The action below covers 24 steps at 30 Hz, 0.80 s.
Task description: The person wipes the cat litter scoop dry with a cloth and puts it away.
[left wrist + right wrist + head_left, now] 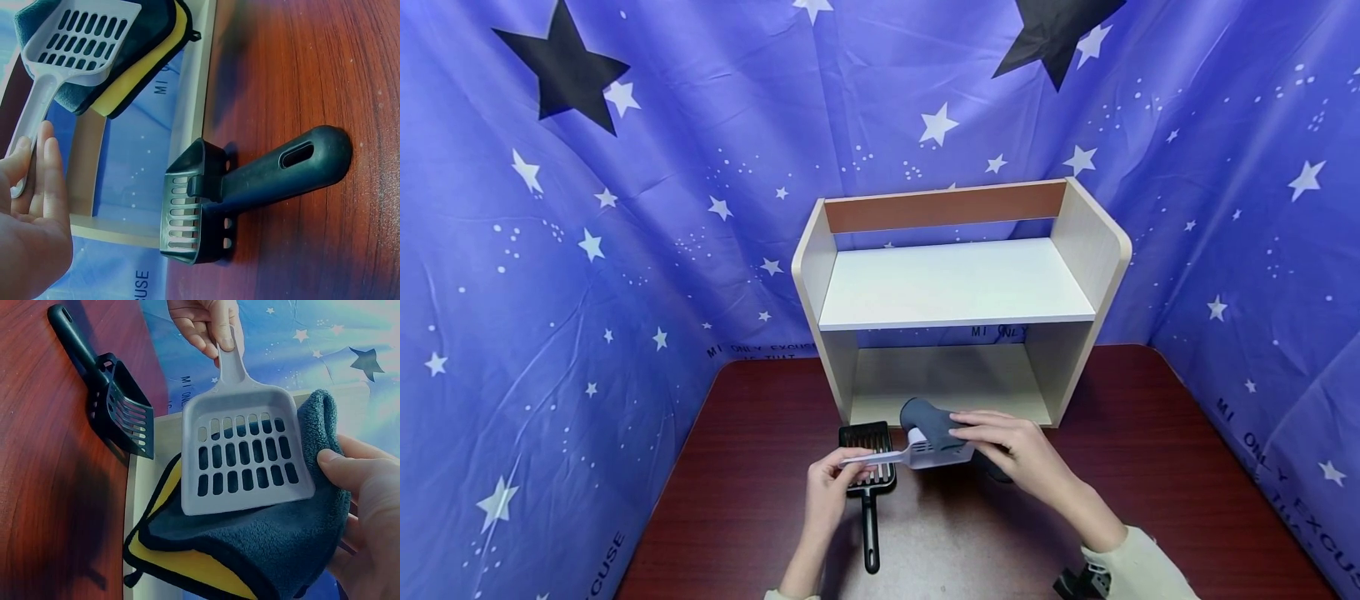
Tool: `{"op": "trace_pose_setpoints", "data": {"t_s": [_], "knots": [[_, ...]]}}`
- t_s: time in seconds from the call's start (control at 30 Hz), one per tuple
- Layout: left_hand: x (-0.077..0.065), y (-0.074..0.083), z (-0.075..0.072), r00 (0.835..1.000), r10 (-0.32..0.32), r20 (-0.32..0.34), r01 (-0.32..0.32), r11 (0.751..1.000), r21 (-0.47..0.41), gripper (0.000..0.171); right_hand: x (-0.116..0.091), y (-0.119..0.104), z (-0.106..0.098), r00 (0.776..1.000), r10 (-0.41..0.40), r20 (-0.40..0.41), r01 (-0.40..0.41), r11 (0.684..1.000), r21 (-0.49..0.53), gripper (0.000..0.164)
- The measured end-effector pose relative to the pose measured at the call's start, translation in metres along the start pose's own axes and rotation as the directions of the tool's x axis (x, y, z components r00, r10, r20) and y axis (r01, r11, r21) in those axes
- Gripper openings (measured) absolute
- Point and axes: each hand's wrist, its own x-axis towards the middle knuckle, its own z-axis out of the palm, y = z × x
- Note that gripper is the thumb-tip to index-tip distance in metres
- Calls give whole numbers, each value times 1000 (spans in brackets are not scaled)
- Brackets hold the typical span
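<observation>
A light grey slotted litter scoop (pixel 247 450) is held up above the table, its handle pinched between the thumb and fingers of my left hand (pixel 829 487). My right hand (pixel 1011 450) grips a folded cloth (pixel 269 544), dark grey-teal on one face and yellow on the other with black edging. The cloth lies against the underside and side of the scoop's head. On the table below my left hand rests a black slotted litter scoop (pixel 194 206), its handle (pixel 870 533) pointing toward me.
A pale two-level shelf unit (pixel 958 283) stands at the back of the dark red wooden table (pixel 737 500). Blue curtain (pixel 700 167) with stars surrounds the table at the back and both sides. The black scoop sits just in front of the shelf's left side.
</observation>
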Motion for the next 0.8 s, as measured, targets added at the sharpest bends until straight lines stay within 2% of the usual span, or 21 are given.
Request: {"op": "trace_pose_setpoints", "data": {"t_s": [0.2,0.47,0.8], "knots": [[1,-1,-1,1000,7,-2,-7,1000,3,15,-3,0,-2,998,63,7,-63,998,6,42],[1,-2,-3,1000,14,-5,-14,1000,-16,15,-5,-1,-3,991,131,-24,-129,989,76,36],[2,-1,-4,1000,3,-19,-4,1000,-18,15,-11,4,0,984,136,-119,-125,988,96,41]]}}
